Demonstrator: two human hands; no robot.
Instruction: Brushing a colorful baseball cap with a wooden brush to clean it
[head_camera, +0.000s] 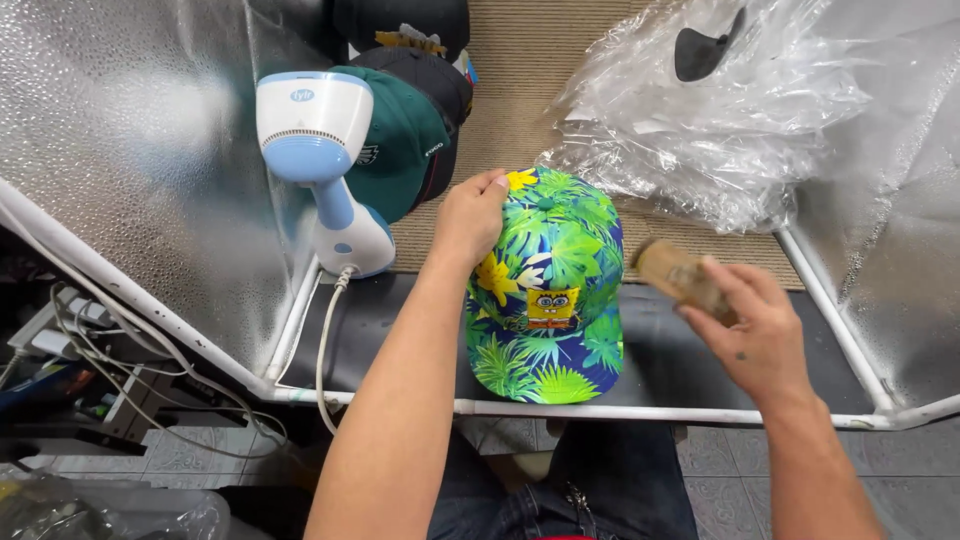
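Flat-brimmed cap printed with green and blue tropical leaves and yellow flowers, bearing a yellow square cartoon patch on its front panel. It rests on the dark table inside a white-framed enclosure, brim toward the viewer. The left hand lies on the cap's crown at its left side, fingers curled over the fabric, its grip pressed on the cap. The right hand hovers just right of the cap, its grip closed around a small brown brush-like object, blurred, so its exact kind cannot be told.

Counts: one patterned cap; three further caps stacked behind it, the dark green cap foremost over the black caps; one handheld garment steamer, white and pale blue, standing upright left of the cap with its white cord trailing over the frame.

Surroundings: crumpled clear plastic bags at upper right; reflective silver side panels; tangled cables at lower left.
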